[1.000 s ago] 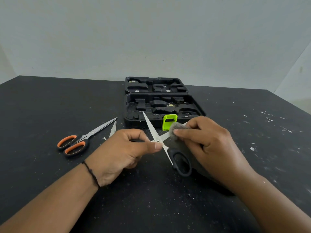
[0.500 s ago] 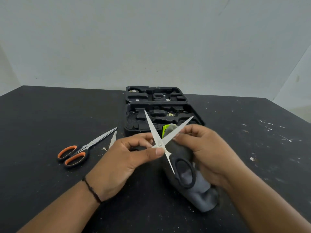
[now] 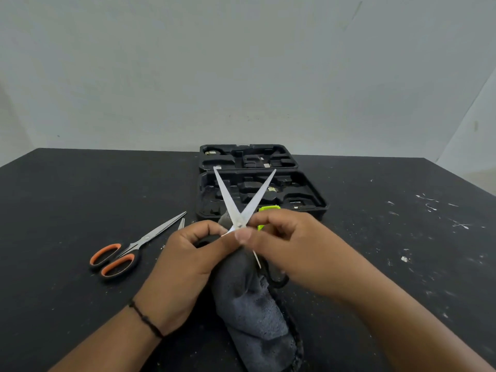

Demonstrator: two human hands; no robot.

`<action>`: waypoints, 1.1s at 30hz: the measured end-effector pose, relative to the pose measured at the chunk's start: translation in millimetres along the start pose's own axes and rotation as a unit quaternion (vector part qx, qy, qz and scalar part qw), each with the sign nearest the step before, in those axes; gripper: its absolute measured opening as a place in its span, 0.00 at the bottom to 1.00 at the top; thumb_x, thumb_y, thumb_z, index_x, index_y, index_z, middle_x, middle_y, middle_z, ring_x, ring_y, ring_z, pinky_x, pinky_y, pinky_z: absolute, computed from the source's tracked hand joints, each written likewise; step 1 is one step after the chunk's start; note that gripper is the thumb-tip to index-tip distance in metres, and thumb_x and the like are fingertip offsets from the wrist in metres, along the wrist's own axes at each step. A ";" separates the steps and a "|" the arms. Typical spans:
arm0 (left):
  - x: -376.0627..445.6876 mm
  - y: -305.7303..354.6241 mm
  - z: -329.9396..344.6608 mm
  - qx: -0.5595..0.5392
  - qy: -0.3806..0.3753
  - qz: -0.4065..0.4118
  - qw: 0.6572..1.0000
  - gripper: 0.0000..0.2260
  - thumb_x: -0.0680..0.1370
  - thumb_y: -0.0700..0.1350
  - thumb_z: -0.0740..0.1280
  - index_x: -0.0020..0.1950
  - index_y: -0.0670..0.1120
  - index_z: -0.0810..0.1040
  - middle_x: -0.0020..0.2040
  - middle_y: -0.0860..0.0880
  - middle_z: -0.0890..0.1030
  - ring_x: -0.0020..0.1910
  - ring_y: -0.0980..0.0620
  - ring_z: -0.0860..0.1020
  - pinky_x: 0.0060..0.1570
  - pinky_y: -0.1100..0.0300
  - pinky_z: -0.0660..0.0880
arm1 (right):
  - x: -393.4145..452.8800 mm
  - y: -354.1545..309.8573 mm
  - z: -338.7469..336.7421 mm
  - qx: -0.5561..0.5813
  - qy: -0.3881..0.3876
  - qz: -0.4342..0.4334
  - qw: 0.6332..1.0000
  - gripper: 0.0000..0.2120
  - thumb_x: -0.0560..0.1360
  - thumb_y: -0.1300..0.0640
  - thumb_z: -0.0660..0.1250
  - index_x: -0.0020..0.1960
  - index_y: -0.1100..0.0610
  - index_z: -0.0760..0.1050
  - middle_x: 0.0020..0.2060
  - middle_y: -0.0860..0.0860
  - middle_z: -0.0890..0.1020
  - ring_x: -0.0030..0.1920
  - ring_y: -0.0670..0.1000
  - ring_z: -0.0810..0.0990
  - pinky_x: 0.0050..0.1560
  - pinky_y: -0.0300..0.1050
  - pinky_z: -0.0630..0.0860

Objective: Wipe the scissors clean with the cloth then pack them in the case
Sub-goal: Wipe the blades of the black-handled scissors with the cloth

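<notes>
Black-handled scissors (image 3: 233,202) stand with their blades spread in an X, tips pointing away over the case. My left hand (image 3: 188,253) grips one black handle. My right hand (image 3: 284,245) pinches the scissors at the pivot, thumb on the screw, and holds the grey cloth (image 3: 252,304), which hangs down between my hands onto the table. The other black handle peeks out below my right hand. The black open case (image 3: 316,202) lies behind, with moulded compartments and a green latch (image 3: 268,208). Orange-handled scissors (image 3: 126,253) lie shut on the table to the left.
The black table (image 3: 389,237) carries white specks and scratches on its right side. A small metal blade tip (image 3: 181,224) lies beside the orange scissors' point. A pale wall stands behind the table's far edge.
The scissors have been lifted and their blades spread wider. My right hand slid from the blade down to the pivot. The cloth now hangs lower between my hands.
</notes>
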State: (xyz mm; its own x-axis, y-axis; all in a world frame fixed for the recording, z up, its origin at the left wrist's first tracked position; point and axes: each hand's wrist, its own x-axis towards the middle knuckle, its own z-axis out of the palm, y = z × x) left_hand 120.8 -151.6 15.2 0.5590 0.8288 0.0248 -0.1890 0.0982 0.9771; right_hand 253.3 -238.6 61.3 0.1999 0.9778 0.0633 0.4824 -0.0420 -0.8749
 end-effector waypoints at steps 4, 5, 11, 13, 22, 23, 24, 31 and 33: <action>1.0 -3.9 -2.3 0.027 -0.010 0.000 1.000 0.14 0.60 0.52 0.80 0.32 0.45 0.79 0.36 0.40 0.80 0.38 0.46 0.78 0.40 0.57 0.76 | 5.7 6.6 1.1 0.015 -0.016 -0.017 1.000 0.05 0.74 0.50 0.69 0.45 0.51 0.80 0.31 0.51 0.72 0.28 0.47 0.68 0.29 0.41 0.68; 0.9 -3.6 -2.4 0.021 -0.019 -0.006 1.000 0.14 0.61 0.53 0.78 0.33 0.44 0.79 0.37 0.40 0.80 0.38 0.46 0.78 0.39 0.58 0.77 | 6.0 7.6 -0.1 0.043 -0.028 -0.008 0.999 0.05 0.75 0.51 0.69 0.44 0.52 0.80 0.31 0.53 0.71 0.28 0.49 0.67 0.28 0.43 0.66; 0.4 8.5 -0.1 -0.133 -0.015 -0.083 0.988 0.21 0.66 0.60 0.70 0.35 0.41 0.81 0.33 0.43 0.80 0.31 0.50 0.79 0.30 0.60 0.78 | 4.8 24.0 -11.9 0.239 -0.010 0.046 0.970 0.04 0.72 0.61 0.69 0.40 0.61 0.81 0.32 0.58 0.71 0.28 0.49 0.66 0.25 0.39 0.66; 3.0 7.4 -0.5 -0.132 0.031 -0.052 0.989 0.19 0.69 0.58 0.65 0.34 0.42 0.78 0.32 0.45 0.79 0.31 0.51 0.78 0.31 0.62 0.78 | 2.5 26.8 -18.4 0.301 -0.004 0.063 0.952 0.03 0.67 0.60 0.70 0.36 0.58 0.80 0.33 0.56 0.74 0.29 0.47 0.67 0.24 0.40 0.66; 5.9 3.9 -14.9 0.215 0.113 0.247 0.938 0.12 0.68 0.55 0.71 0.48 0.56 0.74 0.43 0.55 0.83 0.40 0.58 0.81 0.38 0.67 0.77 | -1.0 32.4 -37.0 0.281 -0.010 0.128 0.951 0.06 0.74 0.65 0.65 0.42 0.63 0.81 0.41 0.60 0.84 0.36 0.52 0.81 0.37 0.48 0.79; 3.8 2.1 -13.7 0.270 0.098 0.291 0.913 0.09 0.70 0.55 0.69 0.47 0.55 0.75 0.44 0.57 0.82 0.43 0.59 0.81 0.41 0.69 0.76 | -0.7 32.9 -34.4 0.263 -0.001 0.133 0.956 0.06 0.75 0.65 0.64 0.44 0.65 0.80 0.41 0.60 0.85 0.36 0.52 0.81 0.37 0.47 0.79; 2.1 0.5 -11.4 0.316 0.079 0.331 0.886 0.07 0.71 0.53 0.68 0.47 0.54 0.76 0.46 0.59 0.82 0.45 0.61 0.81 0.45 0.71 0.74 | -0.9 32.6 -31.6 0.245 0.006 0.133 0.960 0.06 0.76 0.66 0.63 0.45 0.66 0.79 0.41 0.59 0.85 0.35 0.52 0.81 0.36 0.46 0.78; 2.6 -7.6 -3.7 0.450 0.018 0.432 0.781 0.10 0.75 0.46 0.67 0.53 0.45 0.83 0.49 0.51 0.78 0.46 0.59 0.77 0.49 0.68 0.72 | -3.6 27.9 -17.1 0.115 0.030 0.093 0.989 0.08 0.76 0.62 0.64 0.41 0.62 0.80 0.32 0.50 0.83 0.29 0.46 0.74 0.29 0.40 0.71; 3.1 -8.7 -2.6 0.459 0.018 0.434 0.775 0.11 0.76 0.46 0.67 0.53 0.43 0.83 0.48 0.51 0.79 0.47 0.58 0.77 0.49 0.68 0.72 | -4.6 27.6 -15.3 0.100 0.035 0.090 0.990 0.09 0.76 0.60 0.64 0.39 0.60 0.79 0.29 0.49 0.81 0.27 0.46 0.72 0.28 0.38 0.69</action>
State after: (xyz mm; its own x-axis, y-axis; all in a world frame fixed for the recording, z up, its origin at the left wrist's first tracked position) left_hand 122.0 -148.4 6.3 0.5164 0.3790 0.7679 0.1821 -0.9248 0.3340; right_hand 278.8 -247.4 44.2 0.3291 0.9413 -0.0753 0.2570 -0.1661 -0.9520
